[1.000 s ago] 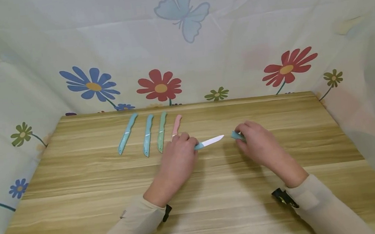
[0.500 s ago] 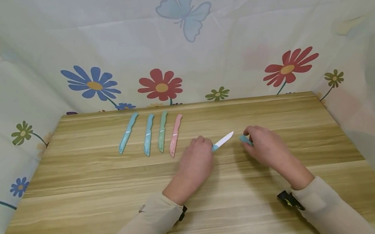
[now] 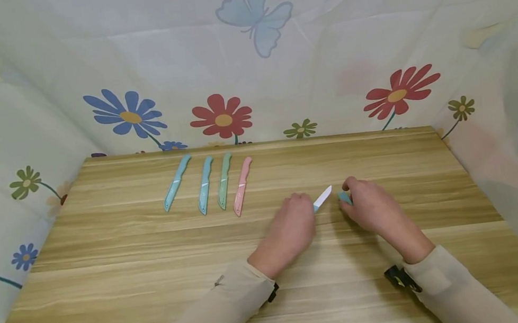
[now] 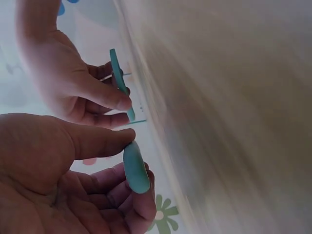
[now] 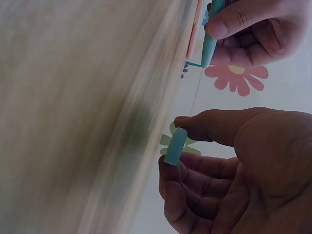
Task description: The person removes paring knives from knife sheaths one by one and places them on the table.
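My left hand (image 3: 290, 227) grips a small knife by its light blue handle (image 4: 135, 168), between thumb and fingers. Its bare white blade (image 3: 323, 197) slants up and to the right over the table. A little to the right, my right hand (image 3: 369, 205) pinches a light blue knife sheath (image 3: 345, 198) between thumb and fingertips. The blade tip stands just short of the sheath, with a small gap between. In the right wrist view the sheath (image 5: 175, 146) shows end-on.
On the wooden table (image 3: 160, 300), left of my hands, lie sheathed knives in a row: two blue ones (image 3: 177, 184) (image 3: 206, 186), a green one (image 3: 225, 181) and a pink one (image 3: 242, 186). A flower-printed curtain (image 3: 322, 42) closes off the back and sides.
My left hand has moved right and slightly towards me with the knife, uncovering the pink knife. My right hand has shifted slightly right and nearer with the sheath. The gap between blade and sheath has narrowed.
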